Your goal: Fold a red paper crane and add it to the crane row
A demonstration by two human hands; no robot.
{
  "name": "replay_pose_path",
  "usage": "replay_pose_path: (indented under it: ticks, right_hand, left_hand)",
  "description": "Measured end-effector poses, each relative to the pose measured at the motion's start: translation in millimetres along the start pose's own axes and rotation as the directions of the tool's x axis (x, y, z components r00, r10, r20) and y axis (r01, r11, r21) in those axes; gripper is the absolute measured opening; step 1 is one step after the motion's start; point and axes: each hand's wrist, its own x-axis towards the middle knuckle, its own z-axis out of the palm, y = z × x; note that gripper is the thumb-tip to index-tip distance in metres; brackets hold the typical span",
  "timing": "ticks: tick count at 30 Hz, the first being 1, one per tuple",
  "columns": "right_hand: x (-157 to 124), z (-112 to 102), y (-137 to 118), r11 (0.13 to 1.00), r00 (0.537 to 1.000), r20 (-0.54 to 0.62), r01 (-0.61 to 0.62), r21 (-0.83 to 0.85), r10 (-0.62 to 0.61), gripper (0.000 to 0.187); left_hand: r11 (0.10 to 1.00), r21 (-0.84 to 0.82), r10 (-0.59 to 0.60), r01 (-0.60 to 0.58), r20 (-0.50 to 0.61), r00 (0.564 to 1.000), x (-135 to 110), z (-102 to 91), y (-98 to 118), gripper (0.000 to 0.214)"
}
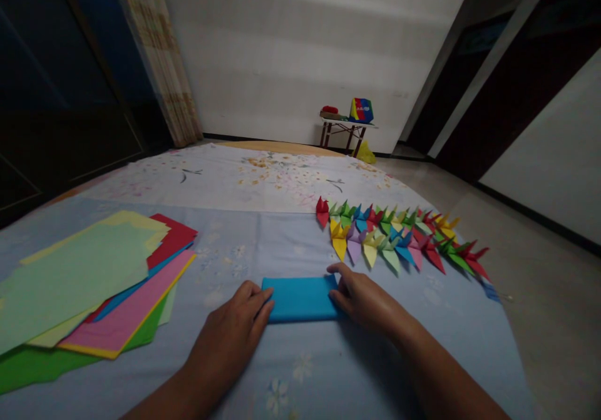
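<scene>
A blue sheet of paper (303,299), folded into a wide rectangle, lies on the tablecloth in front of me. My left hand (244,313) grips its left edge, with the thumb and fingertips closed on the paper. At the right edge, my right hand (354,291) pinches the paper near its upper corner, the index finger bent above the edge. Beyond my right hand stand rows of folded paper cranes (373,243) in several colours. Parts of the paper's side edges are hidden under my fingers.
To the left lies a fanned stack of coloured paper sheets (79,276). The floral tablecloth (235,357) covers a round table. Near the far wall, a small table (350,121) holds a colourful box (361,110), with a yellow bag (366,153) beside it.
</scene>
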Motion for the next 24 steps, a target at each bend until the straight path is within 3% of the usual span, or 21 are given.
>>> replay_pose_path:
  ticks: [24]
  right_hand:
    - [0.3, -1.0, -1.2, 0.997, 0.999, 0.013, -0.035, -0.066, 0.036, 0.042]
  left_hand:
    - [0.989, 0.141, -0.058, 0.046, 0.084, 0.995, 2.1, -3.2, 7.0, 0.035]
